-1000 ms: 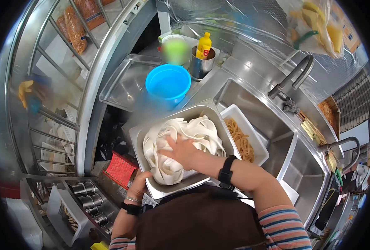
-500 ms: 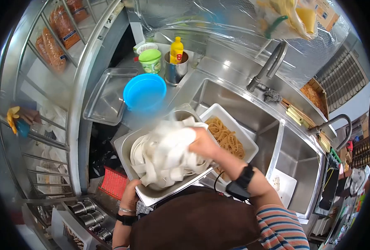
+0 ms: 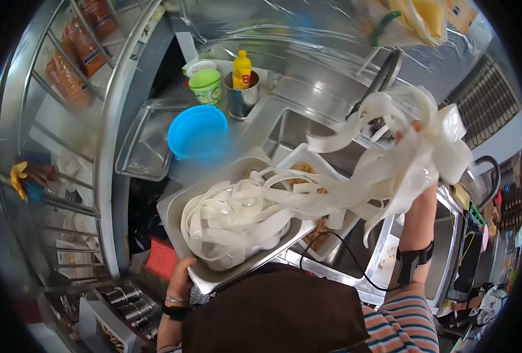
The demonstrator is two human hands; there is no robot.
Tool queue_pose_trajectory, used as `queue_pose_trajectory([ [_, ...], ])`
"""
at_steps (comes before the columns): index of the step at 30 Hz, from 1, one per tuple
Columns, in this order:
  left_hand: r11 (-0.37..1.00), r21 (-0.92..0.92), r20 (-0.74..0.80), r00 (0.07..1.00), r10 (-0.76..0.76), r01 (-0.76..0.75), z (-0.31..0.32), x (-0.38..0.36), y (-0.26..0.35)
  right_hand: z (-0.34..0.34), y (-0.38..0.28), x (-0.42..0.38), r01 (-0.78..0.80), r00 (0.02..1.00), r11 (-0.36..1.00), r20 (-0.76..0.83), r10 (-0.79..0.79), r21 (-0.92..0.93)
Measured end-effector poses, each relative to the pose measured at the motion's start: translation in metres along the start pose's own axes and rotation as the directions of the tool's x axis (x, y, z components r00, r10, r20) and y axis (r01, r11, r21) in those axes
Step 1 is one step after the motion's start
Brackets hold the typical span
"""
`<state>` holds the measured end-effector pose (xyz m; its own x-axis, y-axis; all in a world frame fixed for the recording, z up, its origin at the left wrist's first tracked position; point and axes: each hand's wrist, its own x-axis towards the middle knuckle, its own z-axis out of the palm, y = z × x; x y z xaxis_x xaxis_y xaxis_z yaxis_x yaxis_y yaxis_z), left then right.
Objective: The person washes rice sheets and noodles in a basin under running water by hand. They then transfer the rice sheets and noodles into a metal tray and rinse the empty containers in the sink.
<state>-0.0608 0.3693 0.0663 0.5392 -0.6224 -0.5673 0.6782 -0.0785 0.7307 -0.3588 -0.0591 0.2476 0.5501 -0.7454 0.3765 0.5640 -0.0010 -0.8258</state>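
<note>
My left hand (image 3: 181,276) grips the near left corner of a deep metal pan (image 3: 225,279). A tangled heap of wide white flat noodles (image 3: 231,217) fills the pan. My right hand (image 3: 416,126) is raised to the right above the sinks, shut on a bunch of these noodles, which covers most of it. Long strands stretch from that bunch back down into the pan. Beneath the strands, a white tub (image 3: 355,221) holds thin brown noodles (image 3: 302,167), partly hidden.
A blue bowl (image 3: 198,132), a green-lidded tub (image 3: 205,87) and a yellow bottle (image 3: 241,70) in a metal canister (image 3: 242,105) stand behind the pan. A clear plastic tray (image 3: 143,141) lies left. Metal sinks (image 3: 287,126) and a faucet (image 3: 384,73) are behind and right.
My right hand has swung up and to the right from over the pan, drawing noodles out into long strands. My left hand stays on the pan's corner.
</note>
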Motion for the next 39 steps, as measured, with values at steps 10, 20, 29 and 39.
queue_pose_trajectory([
  [10,0.999,0.036,-0.095,0.995,-0.029,0.033,0.002,-0.006,0.008,-0.129,0.224,-0.072,-0.456,0.880,0.508,-0.287,0.377,-0.731],
  [20,0.994,0.105,-0.092,0.996,-0.019,0.029,0.013,-0.014,0.012,-0.159,0.274,-0.114,-0.358,0.749,0.033,-0.266,0.607,-0.933],
  [29,0.996,0.070,-0.024,0.998,-0.054,0.056,-0.003,-0.006,0.003,0.017,0.162,-0.027,-0.518,0.767,0.578,-0.043,0.640,-0.630],
  [39,1.000,-0.012,0.073,0.997,-0.006,0.007,-0.010,0.006,-0.008,0.181,0.216,-0.055,0.782,0.218,0.156,0.500,0.838,-0.604],
])
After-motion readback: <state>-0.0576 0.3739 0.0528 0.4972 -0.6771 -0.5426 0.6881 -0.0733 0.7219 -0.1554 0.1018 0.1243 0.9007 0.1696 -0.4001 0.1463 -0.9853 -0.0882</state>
